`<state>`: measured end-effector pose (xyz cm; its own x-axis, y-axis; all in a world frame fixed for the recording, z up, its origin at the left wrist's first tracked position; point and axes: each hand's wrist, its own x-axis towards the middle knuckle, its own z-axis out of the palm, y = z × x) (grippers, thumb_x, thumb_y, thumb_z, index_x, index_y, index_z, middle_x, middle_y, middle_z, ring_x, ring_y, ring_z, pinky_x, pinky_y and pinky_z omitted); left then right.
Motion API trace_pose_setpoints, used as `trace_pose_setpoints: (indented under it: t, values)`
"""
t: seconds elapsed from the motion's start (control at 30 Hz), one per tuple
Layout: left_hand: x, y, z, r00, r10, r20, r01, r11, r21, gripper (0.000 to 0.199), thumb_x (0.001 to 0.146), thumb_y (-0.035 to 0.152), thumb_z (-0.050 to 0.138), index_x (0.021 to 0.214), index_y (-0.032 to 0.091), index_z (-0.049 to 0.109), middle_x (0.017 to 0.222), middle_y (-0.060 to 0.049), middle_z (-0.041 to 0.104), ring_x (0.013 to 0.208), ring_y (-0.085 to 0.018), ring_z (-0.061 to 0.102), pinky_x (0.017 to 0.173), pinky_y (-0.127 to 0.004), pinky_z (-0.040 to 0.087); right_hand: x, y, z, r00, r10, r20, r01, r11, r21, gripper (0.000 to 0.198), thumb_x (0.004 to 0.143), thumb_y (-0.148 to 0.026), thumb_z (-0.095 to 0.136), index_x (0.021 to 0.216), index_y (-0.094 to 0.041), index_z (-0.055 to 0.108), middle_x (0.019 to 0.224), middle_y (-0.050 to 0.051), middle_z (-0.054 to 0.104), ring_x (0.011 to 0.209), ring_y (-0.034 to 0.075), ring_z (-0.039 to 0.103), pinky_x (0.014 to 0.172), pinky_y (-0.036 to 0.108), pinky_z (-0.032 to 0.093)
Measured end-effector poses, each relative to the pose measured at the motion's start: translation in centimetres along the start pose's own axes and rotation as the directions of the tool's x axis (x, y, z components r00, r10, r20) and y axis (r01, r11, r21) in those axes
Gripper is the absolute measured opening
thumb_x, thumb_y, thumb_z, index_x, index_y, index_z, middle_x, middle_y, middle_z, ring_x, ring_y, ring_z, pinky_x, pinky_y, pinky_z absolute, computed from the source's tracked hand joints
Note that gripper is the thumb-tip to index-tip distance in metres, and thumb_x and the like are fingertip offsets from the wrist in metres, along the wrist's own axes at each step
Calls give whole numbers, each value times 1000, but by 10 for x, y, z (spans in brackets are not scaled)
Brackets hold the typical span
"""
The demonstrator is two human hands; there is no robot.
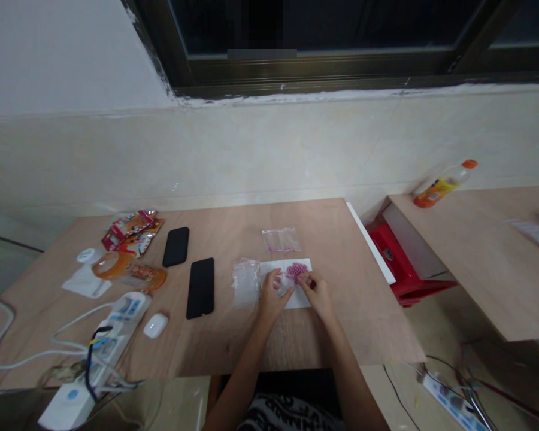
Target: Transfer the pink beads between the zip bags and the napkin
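A white sheet of paper (304,300) lies on the table, with a heap of small pink beads (297,269) on it. Over the sheet's left part, my left hand (273,294) has its fingers curled round what looks like a small clear plastic bag (282,286). The fingertips of my right hand (317,291) are pinched together at the lower right edge of the heap; whatever they hold is too small to make out. Left of the sheet is a stack of clear zip bags (245,282). Behind it lie clear bags with a few pink beads (282,240).
Two black phones (200,288) (176,246), a white earphone case (155,325), a power strip (121,329) with cables, an orange bottle (130,272) and snack packets (132,232) are on the left. A second table (489,257) with a drink bottle (444,185) stands right, beside a red stool (395,263).
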<state>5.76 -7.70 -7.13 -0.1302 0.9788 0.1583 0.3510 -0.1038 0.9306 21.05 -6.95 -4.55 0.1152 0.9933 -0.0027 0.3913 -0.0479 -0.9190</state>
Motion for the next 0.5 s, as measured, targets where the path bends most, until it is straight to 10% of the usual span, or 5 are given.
trace_pose_setpoints:
  t: [0.5]
  values:
    - [0, -5, 2, 1000, 12, 14, -12, 1000, -7, 59, 68, 24, 74, 121, 24, 50, 111, -6, 61, 86, -16, 60, 72, -29, 50, -2, 6, -11, 1000, 17, 5, -16, 989, -148, 32, 79, -43, 56, 82, -15, 71, 52, -3, 48, 48, 12, 44, 50, 23, 33]
